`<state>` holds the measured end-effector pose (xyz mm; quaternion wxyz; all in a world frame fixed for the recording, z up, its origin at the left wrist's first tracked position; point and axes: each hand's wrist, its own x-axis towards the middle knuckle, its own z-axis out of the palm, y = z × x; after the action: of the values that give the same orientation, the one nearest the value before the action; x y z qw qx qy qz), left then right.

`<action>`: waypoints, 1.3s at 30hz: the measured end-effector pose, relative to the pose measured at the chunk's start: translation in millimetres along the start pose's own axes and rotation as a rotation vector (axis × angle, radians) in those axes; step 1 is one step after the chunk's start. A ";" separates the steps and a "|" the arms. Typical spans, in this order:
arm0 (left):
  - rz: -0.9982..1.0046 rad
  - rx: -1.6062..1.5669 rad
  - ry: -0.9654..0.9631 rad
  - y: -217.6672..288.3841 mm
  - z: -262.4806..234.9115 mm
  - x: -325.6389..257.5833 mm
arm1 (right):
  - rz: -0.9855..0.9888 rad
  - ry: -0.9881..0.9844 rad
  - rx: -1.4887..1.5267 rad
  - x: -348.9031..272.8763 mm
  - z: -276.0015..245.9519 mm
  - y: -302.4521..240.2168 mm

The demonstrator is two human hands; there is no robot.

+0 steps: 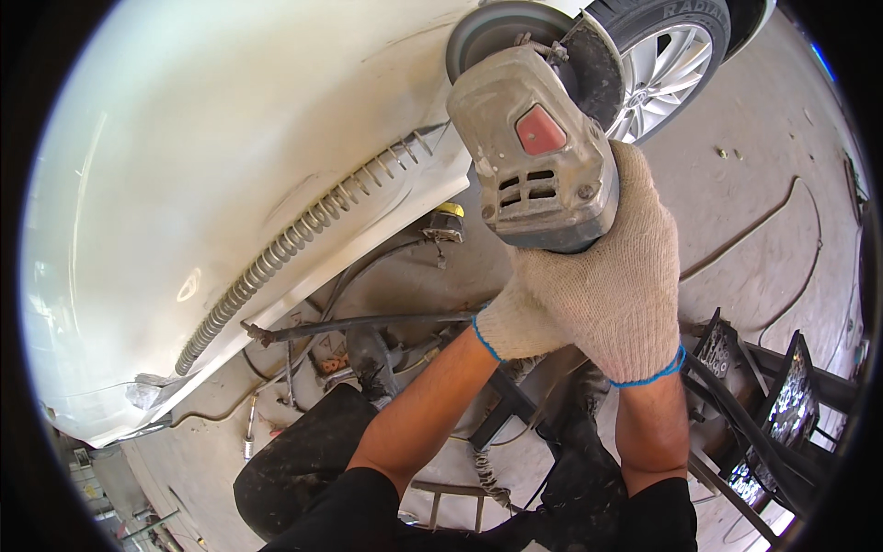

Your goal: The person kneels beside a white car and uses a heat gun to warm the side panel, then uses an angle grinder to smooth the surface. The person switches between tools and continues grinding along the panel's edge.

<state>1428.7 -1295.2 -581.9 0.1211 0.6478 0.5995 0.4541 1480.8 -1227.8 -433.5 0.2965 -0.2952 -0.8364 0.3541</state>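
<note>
Nearest the camera, two bare forearms rise from the lower edge, dark sleeves at the elbows, each ending in a knitted cream work glove with a blue cuff; below and between them lie a dark knee [294, 469], a tangle of black hose and cable [570, 478] and a metal frame on the dusty concrete floor [763, 138].

The right hand [625, 276] is the one most in view; its glove wraps the rear body of the angle grinder [533, 156] from below and from the right, fingers clenched around the casing so that the tool's grey, dust-coated housing juts up and leftward out of the fist; the back of the glove faces the camera and the wrist is bent upward. The left hand [515, 322] sits just under and behind the right, pressed against it; its fingers are hidden by the other glove and the grinder body, so I cannot tell whether they grip the tool or only brace the right hand.

The grinder has a red switch and cooling slots on its near face; beyond these its disc [487, 37] and black guard meet the white car body panel [230, 156]; a coiled spring hose [294, 239] runs along the panel's lower edge.

Farther off, a car wheel [667, 64] with a silver alloy rim stands just past the guard; at the right, dark metal stands [782, 405] sit on the floor.
</note>
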 end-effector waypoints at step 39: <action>-0.079 -0.228 -0.020 0.6 4.4 -3.2 | 0.048 -0.008 0.030 -0.9 -6.2 -8.9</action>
<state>1432.8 -1296.5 -585.4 0.2178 0.6100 0.5678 0.5080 1483.3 -1230.9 -423.3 0.2890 -0.3091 -0.8249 0.3749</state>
